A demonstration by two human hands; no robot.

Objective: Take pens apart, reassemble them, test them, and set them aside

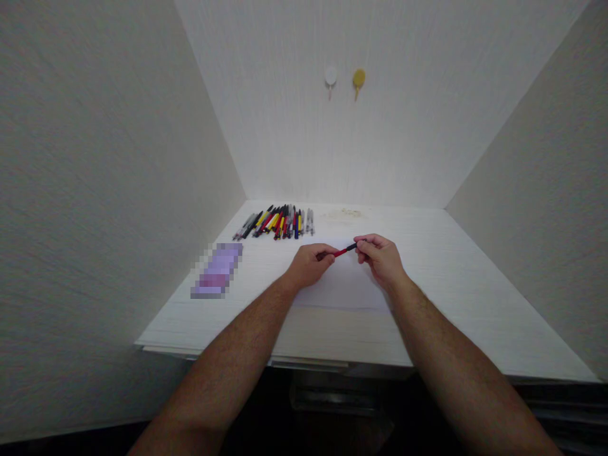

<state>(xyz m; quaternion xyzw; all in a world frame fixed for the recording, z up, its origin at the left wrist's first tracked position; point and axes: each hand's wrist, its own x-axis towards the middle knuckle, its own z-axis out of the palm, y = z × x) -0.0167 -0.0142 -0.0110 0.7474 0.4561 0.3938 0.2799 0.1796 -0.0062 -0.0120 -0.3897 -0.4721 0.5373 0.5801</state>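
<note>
Between my two hands is a red and black pen (342, 252), held slantwise above a white sheet of paper (344, 291). My left hand (311, 265) is closed on its red end. At the black end, the fingers of my right hand (380, 254) pinch it. Whether the pen is in one piece or parted inside my fingers I cannot tell. Beyond my left hand, a row of several pens (278, 223) in black, red, yellow, blue and clear plastic lies on the white desk (456, 278).
A blurred-out purple rectangular object (218, 269) lies on the desk at the left. Pale walls close in the desk at both sides and the back. A white hook (330, 76) and a yellow hook (359, 78) are on the back wall. Brownish marks (350, 213) show near the back edge.
</note>
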